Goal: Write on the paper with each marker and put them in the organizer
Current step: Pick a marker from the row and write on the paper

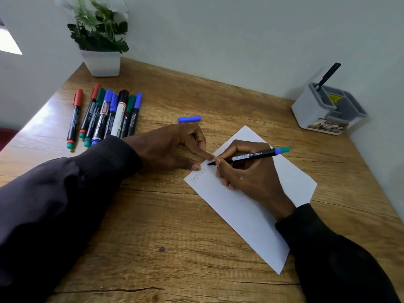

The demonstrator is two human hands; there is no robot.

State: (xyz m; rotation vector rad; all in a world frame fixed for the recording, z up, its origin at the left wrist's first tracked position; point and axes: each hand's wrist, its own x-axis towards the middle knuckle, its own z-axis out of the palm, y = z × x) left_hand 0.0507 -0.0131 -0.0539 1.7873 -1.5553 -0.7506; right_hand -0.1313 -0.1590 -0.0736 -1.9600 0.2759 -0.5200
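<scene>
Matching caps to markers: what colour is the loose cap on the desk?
The loose cap is blue; head view.

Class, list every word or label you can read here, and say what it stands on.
"Victori" (last letters unclear): handwritten on the paper.
"FABER-CASTELL": blue-capped marker in the row.
"KORES", roughly: thick blue marker.
Too blurred: print on the uncapped marker in the right hand; label on the organizer.

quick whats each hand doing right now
Left hand: open, holding nothing, fingertips pressing the edge of the paper.
Right hand: closed on the uncapped marker, tip at the paper.
</scene>
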